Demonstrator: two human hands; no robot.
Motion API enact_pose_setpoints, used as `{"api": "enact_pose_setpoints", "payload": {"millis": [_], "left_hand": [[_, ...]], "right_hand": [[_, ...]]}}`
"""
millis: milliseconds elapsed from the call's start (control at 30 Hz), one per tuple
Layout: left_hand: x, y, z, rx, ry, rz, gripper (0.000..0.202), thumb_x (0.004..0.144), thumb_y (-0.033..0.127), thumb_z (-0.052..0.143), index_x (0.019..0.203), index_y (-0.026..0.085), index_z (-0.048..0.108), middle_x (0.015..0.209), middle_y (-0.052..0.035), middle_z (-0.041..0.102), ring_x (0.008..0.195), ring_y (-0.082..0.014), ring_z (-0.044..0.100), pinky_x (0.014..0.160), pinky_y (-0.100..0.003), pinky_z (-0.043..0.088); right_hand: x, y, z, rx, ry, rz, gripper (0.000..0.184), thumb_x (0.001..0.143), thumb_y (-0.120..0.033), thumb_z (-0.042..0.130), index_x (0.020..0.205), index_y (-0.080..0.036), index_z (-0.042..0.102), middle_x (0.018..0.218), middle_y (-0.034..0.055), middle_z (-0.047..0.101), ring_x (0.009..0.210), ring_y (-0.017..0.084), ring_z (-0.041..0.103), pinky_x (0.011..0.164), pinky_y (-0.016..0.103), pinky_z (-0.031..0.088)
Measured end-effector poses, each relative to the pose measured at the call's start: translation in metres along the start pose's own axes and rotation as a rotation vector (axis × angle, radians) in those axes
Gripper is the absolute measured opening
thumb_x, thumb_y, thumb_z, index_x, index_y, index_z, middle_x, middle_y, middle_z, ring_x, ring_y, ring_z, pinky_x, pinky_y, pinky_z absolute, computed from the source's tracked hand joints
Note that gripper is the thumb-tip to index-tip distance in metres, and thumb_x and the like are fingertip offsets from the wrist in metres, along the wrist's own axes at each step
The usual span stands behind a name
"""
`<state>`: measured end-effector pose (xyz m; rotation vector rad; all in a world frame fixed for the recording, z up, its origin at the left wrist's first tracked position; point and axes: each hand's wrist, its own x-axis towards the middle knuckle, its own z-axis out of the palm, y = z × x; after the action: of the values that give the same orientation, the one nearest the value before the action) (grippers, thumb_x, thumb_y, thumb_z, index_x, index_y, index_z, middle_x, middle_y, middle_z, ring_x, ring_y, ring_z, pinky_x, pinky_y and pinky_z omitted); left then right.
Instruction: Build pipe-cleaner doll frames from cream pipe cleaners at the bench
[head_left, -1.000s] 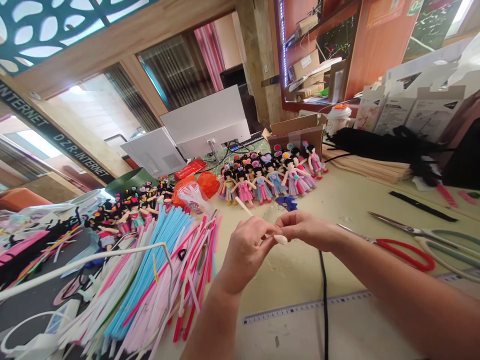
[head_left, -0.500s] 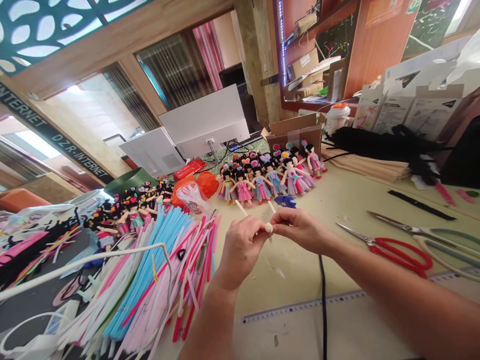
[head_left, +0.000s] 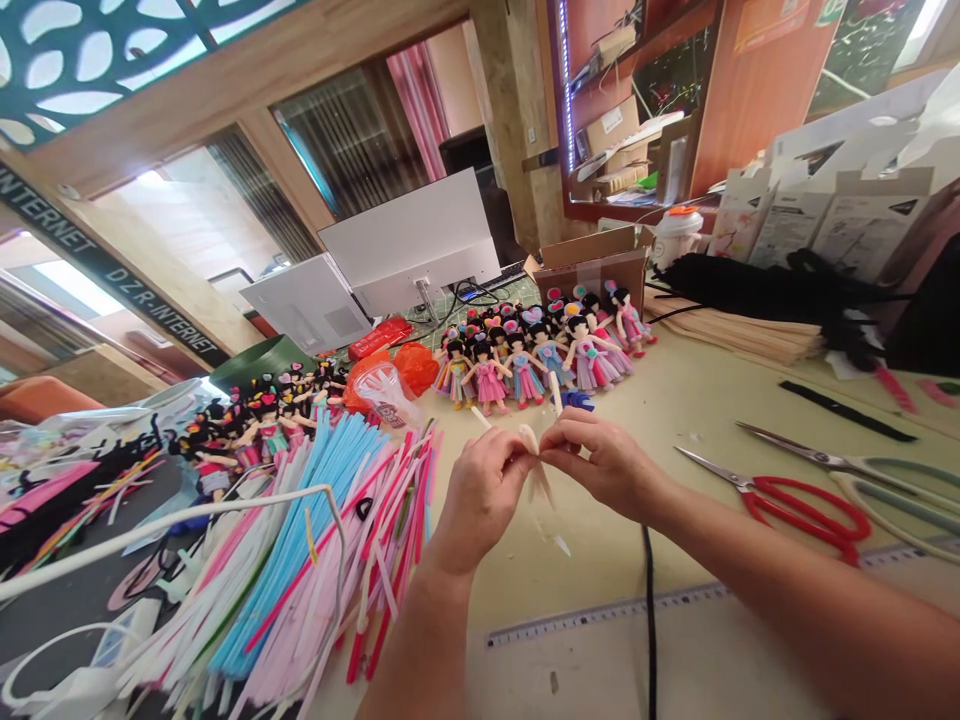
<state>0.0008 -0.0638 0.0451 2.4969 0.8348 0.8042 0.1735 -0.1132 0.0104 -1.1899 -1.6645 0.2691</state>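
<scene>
Pinched between both hands is a cream pipe cleaner (head_left: 529, 438), bent over on itself, with ends sticking out above and below the fingers. My left hand (head_left: 487, 487) is closed on it from the left, thumb and forefinger pressed together. From the right, my right hand (head_left: 592, 452) grips it with its fingertips, close against the left hand. Part of the bent piece is hidden by the fingers. Just beyond the hands stand several small pipe-cleaner dolls (head_left: 517, 362) in pink and blue dresses. A dark blue object (head_left: 577, 399) lies behind my right hand.
Bundles of coloured pipe cleaners (head_left: 292, 560) cover the left side. Red-handled scissors (head_left: 795, 505) and grey-handled scissors (head_left: 862, 465) lie at right, near a ruler (head_left: 600, 612) and a black cable (head_left: 648, 620). An open cardboard box (head_left: 592, 262) and a monitor (head_left: 409, 245) stand behind.
The rounded cream end between my fingers now shows as a raised loop, and a blurred end swings below. My right hand has turned slightly; its upper strand stands higher.
</scene>
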Motion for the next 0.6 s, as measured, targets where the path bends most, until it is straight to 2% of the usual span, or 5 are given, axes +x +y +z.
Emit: {"api": "enact_pose_setpoints", "payload": {"millis": [367,600], "left_hand": [[0.004,0.004,0.009,0.127,0.044,-0.040,0.013,0.087,0.019,0.053,0.075,0.018,0.057,0.078,-0.0029,0.065,0.074,-0.0162,0.057,0.067,-0.028,0.035],[0.005,-0.001,0.011,0.136,0.048,-0.033,0.011,0.086,0.017,0.055,0.076,0.018,0.058,0.078,-0.0026,0.065,0.074,-0.0165,0.057,0.066,-0.027,0.036]], "right_hand": [[0.000,0.005,0.002,-0.181,-0.018,-0.085,0.012,0.088,-0.018,0.055,0.078,-0.020,0.062,0.076,0.0034,0.060,0.074,0.016,0.057,0.066,0.027,0.045],[-0.001,0.006,0.004,-0.200,-0.001,-0.093,0.013,0.088,-0.017,0.056,0.077,-0.019,0.062,0.075,0.0033,0.060,0.073,0.016,0.057,0.066,0.027,0.045]]}}
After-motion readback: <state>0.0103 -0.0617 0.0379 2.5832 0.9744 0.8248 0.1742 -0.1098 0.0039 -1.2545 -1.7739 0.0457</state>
